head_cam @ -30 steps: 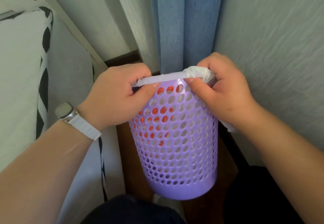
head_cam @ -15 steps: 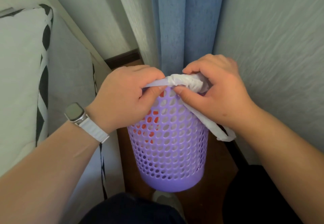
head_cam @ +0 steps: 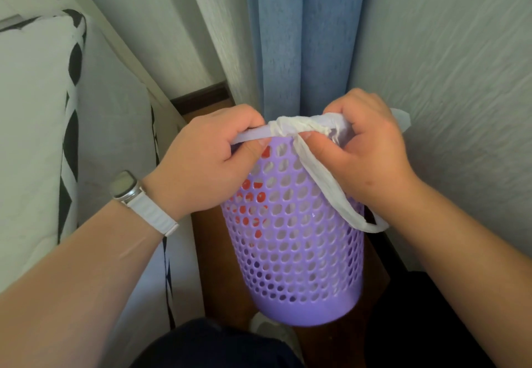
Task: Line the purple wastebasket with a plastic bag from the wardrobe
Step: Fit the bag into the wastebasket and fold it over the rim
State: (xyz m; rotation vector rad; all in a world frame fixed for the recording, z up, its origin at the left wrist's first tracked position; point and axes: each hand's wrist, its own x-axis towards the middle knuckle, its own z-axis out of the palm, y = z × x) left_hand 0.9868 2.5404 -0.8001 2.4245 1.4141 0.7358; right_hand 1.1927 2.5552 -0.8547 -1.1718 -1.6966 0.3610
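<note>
The purple wastebasket (head_cam: 299,258), perforated with round holes, stands on the brown floor between my arms. A white plastic bag (head_cam: 290,129) lies over its near rim, bunched into a twisted knot there, with a handle loop hanging down the right side. Red print shows through the holes on the left. My left hand (head_cam: 207,163) pinches the rim and bag on the left. Gripping the bunched bag at the rim's right is my right hand (head_cam: 365,151). The basket's inside is hidden by my hands.
A blue curtain (head_cam: 305,39) hangs right behind the basket, against textured pale walls. A white bed with black-patterned bedding (head_cam: 34,125) fills the left. My dark-clothed legs and a shoe (head_cam: 270,333) sit at the bottom edge. The gap is narrow.
My hands have drawn closer together on the rim, gathering the bag into a twisted bunch. The handle loop now hangs down the basket's right side.
</note>
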